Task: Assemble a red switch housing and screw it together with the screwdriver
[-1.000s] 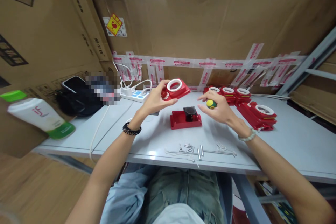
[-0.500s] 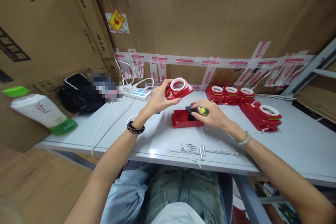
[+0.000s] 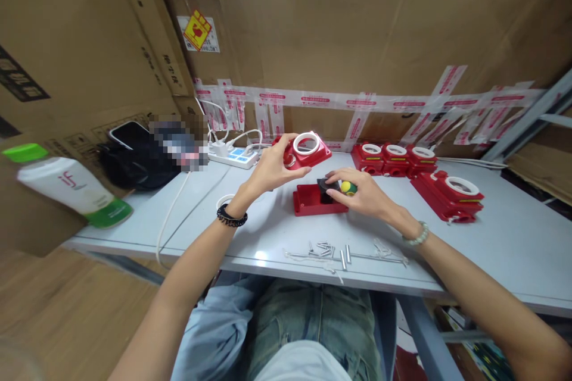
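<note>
My left hand (image 3: pixel 273 168) holds a red cover with a white ring (image 3: pixel 318 158), tilted and raised above the table. Below it, a red open-topped box (image 3: pixel 308 203) rests on the tabletop. My right hand (image 3: pixel 364 191) has thumb and fingers closed on a black round part (image 3: pixel 324 196) at the box's right end. Tucked in the same hand is a green and yellow handle (image 3: pixel 348 188), like a screwdriver's; its other end is hidden. Nearer me lie several small screws (image 3: pixel 325 249) and two metal pins (image 3: pixel 343 259).
Several finished-looking red boxes with white rings (image 3: pixel 395 162) stand at the back right, and a larger one (image 3: pixel 451 196) sits before them. A power strip (image 3: pixel 236 156) is at the back. Further left are a black bag (image 3: pixel 129 166) and a bottle (image 3: pixel 71 187). A thin metal rod (image 3: pixel 379 258) lies in front.
Both hands keep their holds, and the red cover stays raised above the box. The whole view has shifted very slightly; little else differs.
</note>
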Demonstrator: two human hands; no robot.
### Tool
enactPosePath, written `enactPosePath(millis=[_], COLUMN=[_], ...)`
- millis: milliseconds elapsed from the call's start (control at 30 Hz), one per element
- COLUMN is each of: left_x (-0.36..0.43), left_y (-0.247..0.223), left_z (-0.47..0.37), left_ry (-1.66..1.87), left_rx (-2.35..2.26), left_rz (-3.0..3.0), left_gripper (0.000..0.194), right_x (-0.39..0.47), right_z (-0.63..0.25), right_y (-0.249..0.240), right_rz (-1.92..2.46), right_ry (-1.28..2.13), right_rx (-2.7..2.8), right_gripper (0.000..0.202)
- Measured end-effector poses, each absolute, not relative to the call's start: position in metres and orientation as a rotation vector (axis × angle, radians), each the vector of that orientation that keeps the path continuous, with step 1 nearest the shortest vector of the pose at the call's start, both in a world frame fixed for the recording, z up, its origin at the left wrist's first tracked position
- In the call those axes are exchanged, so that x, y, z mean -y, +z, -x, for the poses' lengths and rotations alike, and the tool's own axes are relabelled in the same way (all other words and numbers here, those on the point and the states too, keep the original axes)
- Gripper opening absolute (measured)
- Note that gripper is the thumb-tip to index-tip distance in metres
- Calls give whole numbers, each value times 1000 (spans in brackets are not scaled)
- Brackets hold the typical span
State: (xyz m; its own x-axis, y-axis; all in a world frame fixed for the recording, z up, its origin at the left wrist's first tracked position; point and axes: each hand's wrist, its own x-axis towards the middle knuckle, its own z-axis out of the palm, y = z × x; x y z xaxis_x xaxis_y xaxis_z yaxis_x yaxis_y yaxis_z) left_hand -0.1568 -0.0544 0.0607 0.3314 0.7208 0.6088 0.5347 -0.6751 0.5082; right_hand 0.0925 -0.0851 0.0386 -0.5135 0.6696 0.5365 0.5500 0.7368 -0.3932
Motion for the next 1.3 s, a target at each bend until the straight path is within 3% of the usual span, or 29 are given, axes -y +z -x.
enactPosePath(millis=[667,933,1100,1300], left_x=[65,66,67,64], left_y=[66,59,49,41], left_z=[151,140,127,128], left_ry=[1124,1057,924,833], left_rx=[-1156,-818,-734,-785], left_rz=[-2411,-2395,-2452,-2471], left_gripper=[65,63,64,68], right_x=[89,93,96,93], right_z=[-92,-109,-108,-103], right_y=[41,62,65,63], right_rz=[918,889,820,1071], right_ry=[184,5,39,166], right_rx=[2139,1779,2027,2286], right_gripper=[24,16,28,35])
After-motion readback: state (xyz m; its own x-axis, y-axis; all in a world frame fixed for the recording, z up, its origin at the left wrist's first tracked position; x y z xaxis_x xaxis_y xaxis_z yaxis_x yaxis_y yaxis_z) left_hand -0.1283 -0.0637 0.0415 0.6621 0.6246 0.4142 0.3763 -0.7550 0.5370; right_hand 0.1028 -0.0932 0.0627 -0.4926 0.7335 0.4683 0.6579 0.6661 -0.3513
